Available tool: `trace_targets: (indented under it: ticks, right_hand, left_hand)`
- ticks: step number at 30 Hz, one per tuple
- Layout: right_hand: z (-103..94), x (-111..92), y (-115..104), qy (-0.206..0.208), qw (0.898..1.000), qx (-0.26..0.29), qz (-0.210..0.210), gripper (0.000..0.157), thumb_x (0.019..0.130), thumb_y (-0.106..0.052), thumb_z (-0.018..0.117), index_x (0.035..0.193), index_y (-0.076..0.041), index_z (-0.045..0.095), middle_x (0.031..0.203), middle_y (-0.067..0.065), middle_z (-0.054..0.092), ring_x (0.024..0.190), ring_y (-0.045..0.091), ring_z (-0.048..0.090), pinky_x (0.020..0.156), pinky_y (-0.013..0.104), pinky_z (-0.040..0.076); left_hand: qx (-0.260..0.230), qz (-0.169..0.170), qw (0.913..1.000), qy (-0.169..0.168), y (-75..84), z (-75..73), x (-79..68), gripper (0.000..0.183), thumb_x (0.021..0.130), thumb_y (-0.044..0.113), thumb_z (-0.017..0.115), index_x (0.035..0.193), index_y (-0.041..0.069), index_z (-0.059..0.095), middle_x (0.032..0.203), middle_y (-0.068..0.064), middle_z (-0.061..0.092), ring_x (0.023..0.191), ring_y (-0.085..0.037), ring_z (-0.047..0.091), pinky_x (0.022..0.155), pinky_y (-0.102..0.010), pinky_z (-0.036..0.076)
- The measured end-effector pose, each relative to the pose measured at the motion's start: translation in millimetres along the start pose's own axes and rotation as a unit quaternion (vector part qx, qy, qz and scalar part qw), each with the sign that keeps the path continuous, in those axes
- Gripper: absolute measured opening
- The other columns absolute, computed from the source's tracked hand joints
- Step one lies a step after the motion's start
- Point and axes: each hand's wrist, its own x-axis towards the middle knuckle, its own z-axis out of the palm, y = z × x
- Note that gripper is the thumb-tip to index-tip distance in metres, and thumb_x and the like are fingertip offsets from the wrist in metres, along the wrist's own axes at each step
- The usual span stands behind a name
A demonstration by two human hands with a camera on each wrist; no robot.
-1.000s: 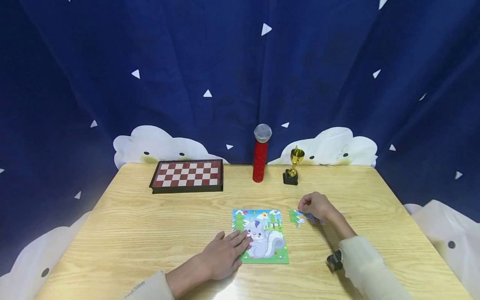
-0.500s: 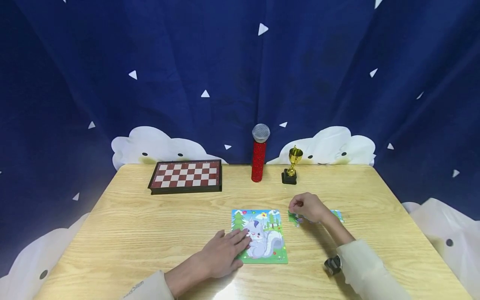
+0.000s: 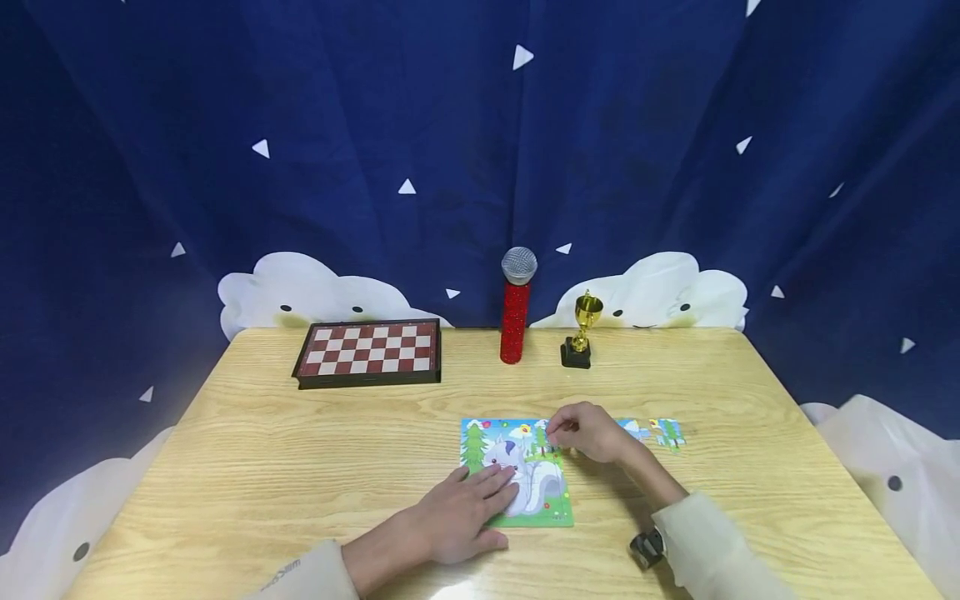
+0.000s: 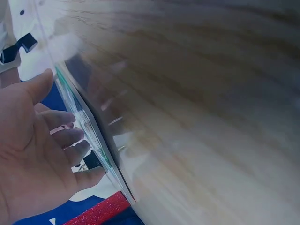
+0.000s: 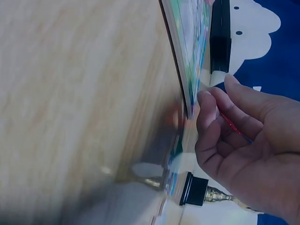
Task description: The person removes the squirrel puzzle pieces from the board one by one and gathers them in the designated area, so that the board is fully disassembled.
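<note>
"First, the left hand [image 3: 468, 517]: where, and fingers how?"

"Resting on the near left part of the squirrel board [image 3: 553, 485] — fingers extended, slightly spread, lying over the picture."

"And the right hand [image 3: 591, 433]?"

"At the squirrel board's right edge, far half. Fingers curled, thumb and index tips close together; cannot tell whether they hold a piece."

"Position of the squirrel board?"

"Flat on the wooden table [image 3: 337, 450], near the middle. Jigsaw pieces [image 3: 670, 432] lie to its right, beyond the right hand."

"Far side?"

"Left to right: chequered board [image 3: 367, 352], red microphone [image 3: 513, 321] standing upright, gold trophy [image 3: 588, 312] on a black base — this last just beyond the right hand."
</note>
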Motion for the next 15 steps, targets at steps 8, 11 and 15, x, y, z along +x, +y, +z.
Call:
trace_targets:
  ticks: [8, 11, 15]
  right_hand:
    - [10.7, 0, -2, -0.011, 1.000, -0.005, -0.021, 0.006, 0.087, -0.010, 0.065, 0.089, -0.004, 0.068, 0.077, 0.003, 0.065, 0.066, 0.009, 0.052, 0.056, 0.020, 0.043]
    - [13.0, -1, -2, -0.012, 1.000, -0.016, -0.023, 0.006, 0.088, -0.011, 0.065, 0.088, -0.006, 0.068, 0.076, 0.000, 0.064, 0.064, 0.009, 0.050, 0.055, 0.020, 0.042]
    - [14.5, -3, -3, -0.014, 0.999, -0.022, -0.030, 0.006, 0.088, -0.012, 0.065, 0.087, -0.007, 0.069, 0.076, 0.000, 0.064, 0.066, 0.007, 0.051, 0.058, 0.019, 0.043]
  left_hand:
    - [0.015, 0.010, 0.9998, -0.005, 3.2, 4.4, 1.9, 0.067, 0.095, 0.055, 0.040, 0.149, 0.017, 0.032, 0.158, -0.002, 0.026, 0.145, -0.017, 0.027, 0.111, -0.046, 0.034]
    - [0.030, 0.013, 0.9995, -0.002, 3.7, 6.0, 2.2, 0.067, 0.095, 0.056, 0.040, 0.149, 0.016, 0.032, 0.157, -0.002, 0.026, 0.144, -0.017, 0.027, 0.111, -0.043, 0.034]
    - [0.032, 0.011, 0.9994, -0.004, 4.6, 6.1, 1.8, 0.068, 0.095, 0.056, 0.040, 0.149, 0.016, 0.032, 0.157, -0.002, 0.026, 0.144, -0.017, 0.028, 0.111, -0.041, 0.035]
